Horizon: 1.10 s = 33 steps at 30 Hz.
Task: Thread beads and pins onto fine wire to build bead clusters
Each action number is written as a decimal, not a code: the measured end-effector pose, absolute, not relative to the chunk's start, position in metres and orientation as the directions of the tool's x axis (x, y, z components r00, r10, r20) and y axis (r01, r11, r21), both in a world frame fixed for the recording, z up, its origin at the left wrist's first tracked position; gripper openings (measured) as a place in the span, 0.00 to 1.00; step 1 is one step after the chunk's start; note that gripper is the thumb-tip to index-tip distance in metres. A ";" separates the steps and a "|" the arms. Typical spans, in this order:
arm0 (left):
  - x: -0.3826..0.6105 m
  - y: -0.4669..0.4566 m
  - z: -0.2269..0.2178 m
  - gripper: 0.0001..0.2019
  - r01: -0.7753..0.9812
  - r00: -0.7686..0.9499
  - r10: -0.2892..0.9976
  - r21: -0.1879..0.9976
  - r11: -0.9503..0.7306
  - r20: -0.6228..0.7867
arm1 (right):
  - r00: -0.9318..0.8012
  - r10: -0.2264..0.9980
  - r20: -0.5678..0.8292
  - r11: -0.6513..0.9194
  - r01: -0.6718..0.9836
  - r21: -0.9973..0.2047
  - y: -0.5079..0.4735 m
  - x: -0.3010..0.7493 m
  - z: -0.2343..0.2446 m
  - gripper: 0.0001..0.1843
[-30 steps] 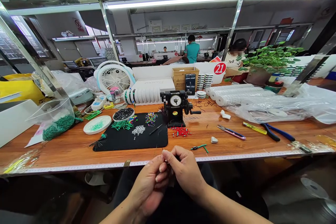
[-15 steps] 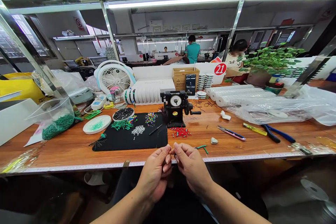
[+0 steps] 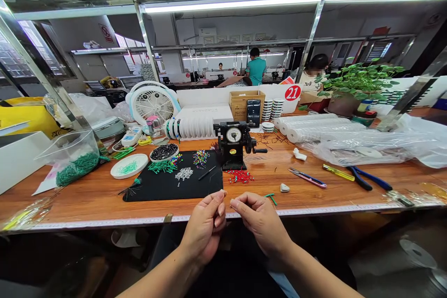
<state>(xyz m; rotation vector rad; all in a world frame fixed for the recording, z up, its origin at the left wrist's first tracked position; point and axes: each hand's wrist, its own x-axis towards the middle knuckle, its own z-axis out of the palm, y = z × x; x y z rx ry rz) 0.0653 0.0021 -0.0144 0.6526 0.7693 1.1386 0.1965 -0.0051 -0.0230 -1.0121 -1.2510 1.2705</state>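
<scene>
the left hand [image 3: 205, 226] and the right hand [image 3: 260, 226] hover just over the front edge of the bench [image 3: 268, 181], and they have drawn apart, with a gap now between fingertips that nearly met a moment ago. the left hand has its thumb and fingers pinched together, pointing up. the right hand has its thumb and first finger close together, curled toward the left hand. neither hand is spread open, but whether either has hold of something is too small to tell

the black mat [image 3: 172, 186] lies just ahead of the left hand, with green tubes [image 3: 162, 165], white beads [image 3: 184, 173] and coloured pins [image 3: 200, 158] on it. just ahead of the right hand is a loose pile of red-tipped pins [image 3: 240, 176] on the bare bench, and a small green piece [image 3: 271, 198] now shows only in part past the right hand's fingers. a hand-cranked counter [image 3: 233, 142] stands behind the pins. farther right lie scissors [image 3: 307, 178], a yellow screwdriver [image 3: 338, 172] and blue-handled pliers [image 3: 366, 179]. a white plate [image 3: 129, 166] and a bowl of black beads [image 3: 164, 152] sit left of the counter, and a person in a teal shirt [image 3: 256, 71] stands well back with their back turned
</scene>
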 end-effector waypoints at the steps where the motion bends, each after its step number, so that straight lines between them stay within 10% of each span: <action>1: 0.066 0.001 -0.013 0.10 -0.530 0.219 0.957 0.800 0.281 -0.191 | -0.125 0.987 0.096 0.083 -0.106 -0.991 -0.004 0.196 -0.021 0.15; 11: 0.057 -0.007 -0.019 0.11 -0.264 0.128 0.991 0.961 0.083 -0.050 | -0.253 0.967 0.036 -0.062 -0.369 -0.927 -0.002 0.193 -0.012 0.16; 22: 0.033 -0.009 -0.005 0.05 0.133 0.057 0.985 0.977 -0.169 0.162 | -0.354 0.904 0.238 0.269 0.042 -0.962 0.007 0.203 -0.012 0.13; 33: 0.024 -0.009 -0.006 0.08 0.264 0.109 0.990 0.957 -0.117 0.091 | -0.340 0.919 0.200 0.295 0.255 -0.921 0.006 0.202 -0.019 0.09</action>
